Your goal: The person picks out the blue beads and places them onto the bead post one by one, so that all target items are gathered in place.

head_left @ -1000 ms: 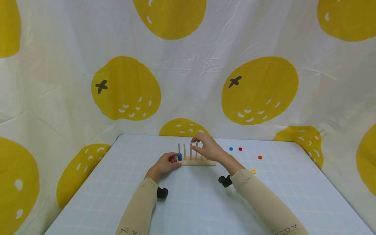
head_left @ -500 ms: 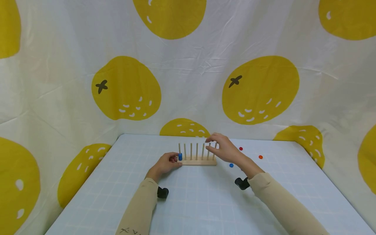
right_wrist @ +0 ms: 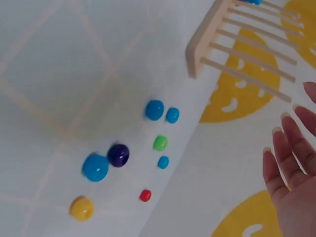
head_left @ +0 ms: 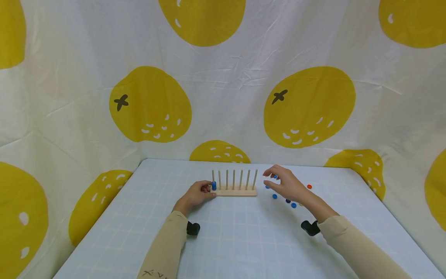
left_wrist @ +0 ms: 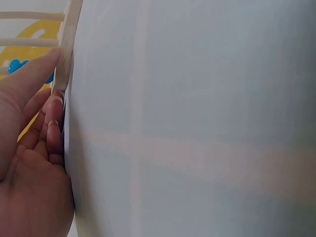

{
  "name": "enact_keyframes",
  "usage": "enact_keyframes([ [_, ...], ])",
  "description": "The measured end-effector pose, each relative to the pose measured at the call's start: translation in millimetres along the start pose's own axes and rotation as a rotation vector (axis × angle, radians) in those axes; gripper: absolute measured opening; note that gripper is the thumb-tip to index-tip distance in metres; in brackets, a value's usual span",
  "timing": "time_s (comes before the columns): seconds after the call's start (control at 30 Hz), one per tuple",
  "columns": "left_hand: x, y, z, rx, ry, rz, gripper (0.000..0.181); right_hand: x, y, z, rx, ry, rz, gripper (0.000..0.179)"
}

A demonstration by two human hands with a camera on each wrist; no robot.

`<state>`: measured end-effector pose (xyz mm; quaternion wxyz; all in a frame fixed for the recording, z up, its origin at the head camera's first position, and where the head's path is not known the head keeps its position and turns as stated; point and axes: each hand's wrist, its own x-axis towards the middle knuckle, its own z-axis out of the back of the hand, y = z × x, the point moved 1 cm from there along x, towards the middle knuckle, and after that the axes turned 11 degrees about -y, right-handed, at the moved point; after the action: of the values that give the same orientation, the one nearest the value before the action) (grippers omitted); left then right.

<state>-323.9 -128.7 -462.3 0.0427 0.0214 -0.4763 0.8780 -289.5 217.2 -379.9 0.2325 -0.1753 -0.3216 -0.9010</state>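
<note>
My left hand (head_left: 196,194) grips the left end of a wooden peg rack (head_left: 237,192). In the left wrist view the thumb presses the base (left_wrist: 66,54) and the other fingers curl in at its end. Blue beads (head_left: 214,186) sit stacked on the leftmost upright peg; the other pegs are bare. To the right of the rack, my right hand (head_left: 287,186) hovers over loose beads, thumb and fingers apart, holding nothing. The right wrist view shows its loosely extended fingers (right_wrist: 296,133) beyond the peg tips.
Loose beads lie right of the rack: several blue ones (right_wrist: 154,109), a green bead (right_wrist: 160,143), a dark purple bead (right_wrist: 118,155), a yellow bead (right_wrist: 81,209) and a red bead (right_wrist: 145,195). A patterned curtain (head_left: 226,108) hangs behind the pale checked table (head_left: 223,240).
My right hand has moved right, from over the middle pegs to above the loose beads, uncovering the rack's right-hand pegs. The left hand stays at the rack's left end.
</note>
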Motion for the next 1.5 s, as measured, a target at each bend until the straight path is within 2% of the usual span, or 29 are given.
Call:
enact_keyframes([
  [0.17, 0.3, 0.5, -0.8, -0.007, 0.0, 0.003, 0.047, -15.6, -17, 10, -0.02, 0.024, -0.036, 0.022],
  [0.37, 0.3, -0.5, -1.1, -0.008, 0.005, 0.021, 0.049, -36.4, -42, 19, -0.056, 0.087, -0.135, 0.026],
  [0.47, 0.1, -1.0, 0.0, -0.002, 0.008, 0.02, 0.049, -47.0, -53, 21, -0.065, 0.093, -0.148, 0.026],
  [0.83, -3.3, -7.0, 3.0, 0.036, 0.015, 0.024, 0.049, -75.6, -72, 24, -0.075, 0.146, -0.221, 0.021],
  [1.1, -3.3, -7.3, 1.0, 0.013, 0.005, 0.039, 0.05, -83.9, -79, 21, -0.068, 0.198, -0.251, 0.019],
  [1.5, -1.1, -3.8, -0.9, 0.016, 0.003, 0.042, 0.049, -82.1, -74, 14, -0.066, 0.226, -0.316, 0.021],
])
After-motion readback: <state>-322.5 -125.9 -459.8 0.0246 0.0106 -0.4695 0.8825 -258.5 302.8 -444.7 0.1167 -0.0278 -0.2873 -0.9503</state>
